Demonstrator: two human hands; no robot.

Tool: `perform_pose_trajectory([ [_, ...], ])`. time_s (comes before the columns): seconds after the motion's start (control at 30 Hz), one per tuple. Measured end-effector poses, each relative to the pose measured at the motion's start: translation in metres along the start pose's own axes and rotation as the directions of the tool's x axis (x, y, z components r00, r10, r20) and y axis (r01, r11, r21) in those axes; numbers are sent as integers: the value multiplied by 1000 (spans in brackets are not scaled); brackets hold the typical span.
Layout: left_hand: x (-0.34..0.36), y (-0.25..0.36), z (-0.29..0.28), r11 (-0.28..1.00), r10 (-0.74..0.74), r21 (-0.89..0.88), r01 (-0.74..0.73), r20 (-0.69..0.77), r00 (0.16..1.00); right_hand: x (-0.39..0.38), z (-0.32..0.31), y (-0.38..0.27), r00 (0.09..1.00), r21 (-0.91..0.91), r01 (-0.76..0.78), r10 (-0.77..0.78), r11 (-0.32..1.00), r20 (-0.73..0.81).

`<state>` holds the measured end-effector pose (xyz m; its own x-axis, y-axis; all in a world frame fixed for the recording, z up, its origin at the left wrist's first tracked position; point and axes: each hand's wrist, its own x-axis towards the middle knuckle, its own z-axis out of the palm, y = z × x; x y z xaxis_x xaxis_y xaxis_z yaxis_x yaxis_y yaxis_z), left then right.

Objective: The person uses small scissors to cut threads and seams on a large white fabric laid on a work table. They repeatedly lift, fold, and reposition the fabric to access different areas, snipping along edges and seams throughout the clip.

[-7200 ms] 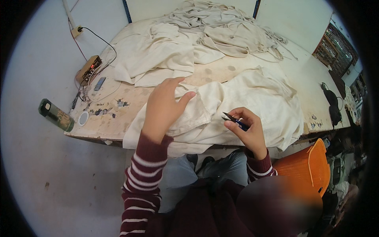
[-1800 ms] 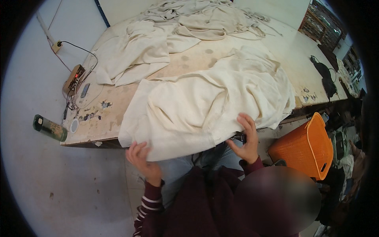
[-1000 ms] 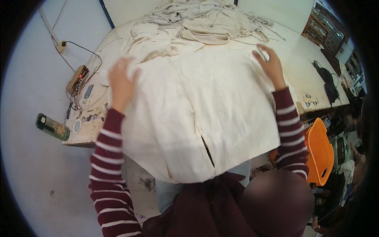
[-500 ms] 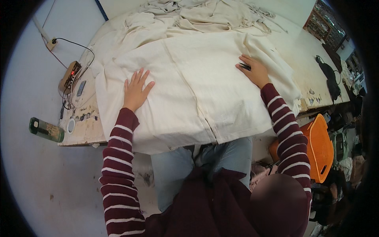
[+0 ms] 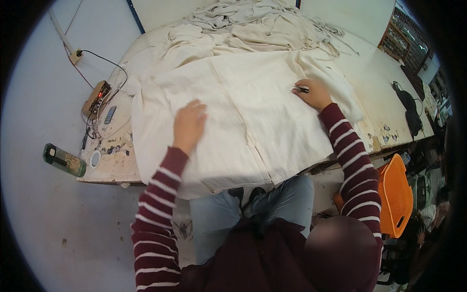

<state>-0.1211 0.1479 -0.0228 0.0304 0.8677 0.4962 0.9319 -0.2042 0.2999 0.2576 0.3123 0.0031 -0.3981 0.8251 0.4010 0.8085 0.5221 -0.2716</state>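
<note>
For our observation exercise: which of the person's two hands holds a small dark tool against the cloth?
The right hand, at the spread cream cloth's far right, grips the small dark tool; the left hand lies flat and empty.

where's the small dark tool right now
In the head view the small dark tool is in the right hand, on the far right part of the spread cream cloth, below the heap of crumpled fabric.

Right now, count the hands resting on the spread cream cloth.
2. The left hand lies flat on the cream cloth left of its centre seam; the right hand, gripping a small dark tool, presses its far right part.
</note>
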Motion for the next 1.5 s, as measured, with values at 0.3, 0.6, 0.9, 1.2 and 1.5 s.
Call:
perform_pose_trajectory([
  [0.3, -20, 103, 27, 899, -66, -434, 55, -12, 998, -89, -42, -110, 966, 529, -129, -14, 839, 257],
  [0.6, -21, 87, 39, 539, -398, -810, 232, -3, 917, -83, -9, -150, 984, 302, 123, -156, 945, 85],
  [0.9, -20, 88, 40, 642, -335, -756, 129, -126, 934, -55, 9, -179, 965, 37, 231, -234, 972, 117],
  [1.2, -22, 88, 32, 707, -421, -697, 124, -273, 865, -82, -24, -152, 999, 277, -34, 36, 960, -2],
  [1.5, -52, 105, 14, 954, -246, -270, 130, -462, 852, -144, -12, -116, 964, 632, -264, 201, 728, 171],
])
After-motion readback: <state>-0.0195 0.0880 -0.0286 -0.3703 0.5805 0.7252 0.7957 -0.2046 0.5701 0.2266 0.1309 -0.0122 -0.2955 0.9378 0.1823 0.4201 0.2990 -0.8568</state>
